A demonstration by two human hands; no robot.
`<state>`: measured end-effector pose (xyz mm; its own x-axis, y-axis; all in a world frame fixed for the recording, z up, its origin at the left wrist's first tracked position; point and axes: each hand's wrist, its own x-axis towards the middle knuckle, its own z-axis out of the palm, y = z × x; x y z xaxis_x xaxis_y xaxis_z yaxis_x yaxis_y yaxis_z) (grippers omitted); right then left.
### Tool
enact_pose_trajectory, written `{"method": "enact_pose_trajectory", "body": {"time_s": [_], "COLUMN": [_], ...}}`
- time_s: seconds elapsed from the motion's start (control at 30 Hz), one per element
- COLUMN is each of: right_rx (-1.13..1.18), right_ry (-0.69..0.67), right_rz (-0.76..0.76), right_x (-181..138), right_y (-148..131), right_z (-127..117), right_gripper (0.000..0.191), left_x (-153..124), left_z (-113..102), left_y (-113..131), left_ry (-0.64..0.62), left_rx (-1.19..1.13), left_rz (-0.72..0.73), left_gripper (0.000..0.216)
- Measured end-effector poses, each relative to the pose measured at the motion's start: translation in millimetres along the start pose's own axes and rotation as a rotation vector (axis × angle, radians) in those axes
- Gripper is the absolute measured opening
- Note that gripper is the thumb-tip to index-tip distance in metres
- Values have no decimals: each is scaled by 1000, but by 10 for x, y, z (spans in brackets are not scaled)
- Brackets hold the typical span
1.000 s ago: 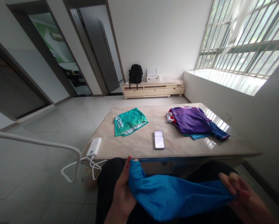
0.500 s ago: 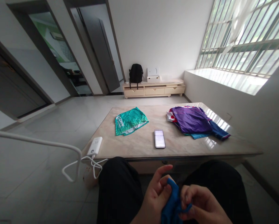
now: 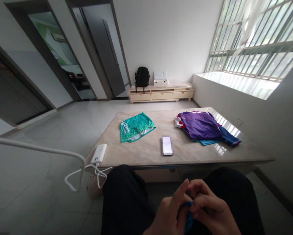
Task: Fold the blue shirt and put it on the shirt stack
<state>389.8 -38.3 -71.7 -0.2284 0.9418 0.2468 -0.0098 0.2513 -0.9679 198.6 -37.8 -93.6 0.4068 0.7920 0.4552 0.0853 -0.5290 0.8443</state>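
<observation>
At the bottom centre of the frame I have both hands pressed together over my lap: my left hand [image 3: 168,213] and right hand [image 3: 211,210] are each pinched shut on the blue cloth [image 3: 188,217], of which only a sliver shows between the fingers. I judge it gathered small but not yet set down. On the table [image 3: 146,151] mid-frame lie a green garment [image 3: 135,127], a phone [image 3: 167,146] and a purple pile [image 3: 201,125].

White lettering runs along one edge of the green garment [image 3: 136,127] on the table [image 3: 146,150], too small to read; nothing else carries legible text.
</observation>
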Motion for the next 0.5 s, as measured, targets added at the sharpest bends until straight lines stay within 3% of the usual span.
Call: {"method": "enact_pose_trajectory", "body": {"time_s": [0.2,0.5], "right_rx": [82,-163], "right_ry": [-22,76], "right_rz": [71,-109], "right_x": [-8,-37], "right_y": [52,1], "right_z": [14,22], "right_gripper": [4,10], "left_x": [-3,4], "left_z": [-26,-81], "left_y": [-3,106], "left_ry": [-90,-118], "left_rx": [190,261], "left_rz": [66,-30], "left_gripper": [78,71]}}
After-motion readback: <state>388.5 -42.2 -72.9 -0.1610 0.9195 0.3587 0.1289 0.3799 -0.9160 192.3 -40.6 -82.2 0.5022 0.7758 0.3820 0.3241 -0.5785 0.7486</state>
